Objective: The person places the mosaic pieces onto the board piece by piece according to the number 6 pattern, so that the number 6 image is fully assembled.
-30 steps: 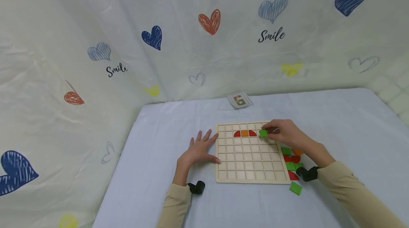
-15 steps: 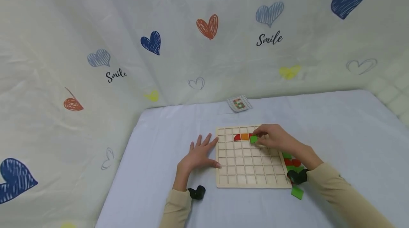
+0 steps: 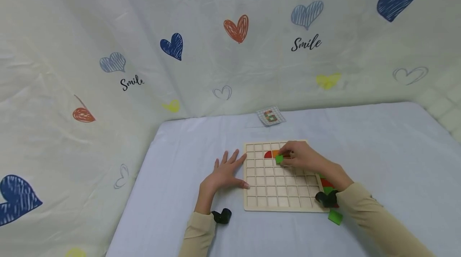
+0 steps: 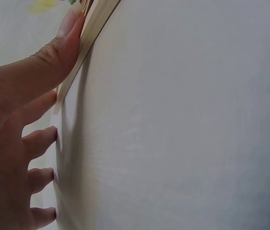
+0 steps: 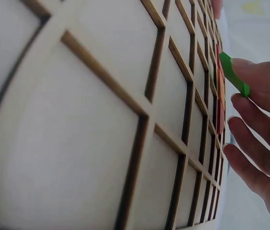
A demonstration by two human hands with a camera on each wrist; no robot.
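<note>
A wooden grid board point(image 3: 271, 191) lies on the white-covered table. My right hand point(image 3: 304, 156) pinches a green square tile point(image 3: 279, 159) between thumb and fingertips, just over the board's upper rows. In the right wrist view the green tile point(image 5: 234, 75) is tilted and held apart from the grid. Set in the board are a red curved-edge tile point(image 3: 267, 154) and an orange square tile point(image 3: 275, 153); the fingers hide most of what lies to their right. My left hand point(image 3: 224, 175) has its fingers spread, with thumb point(image 4: 60, 55) and index finger touching the board's left edge.
A small card point(image 3: 271, 116) with a coloured grid pattern lies behind the board. Loose tiles lie along the board's right side, partly hidden by the right wrist, among them a red one point(image 3: 327, 183) and a green square point(image 3: 335, 217). A patterned cloth hangs behind the table.
My right hand has carried the green tile leftward and slightly nearer me, from right of the red and orange tiles to just below the orange one. The left hand stays at the board's edge.
</note>
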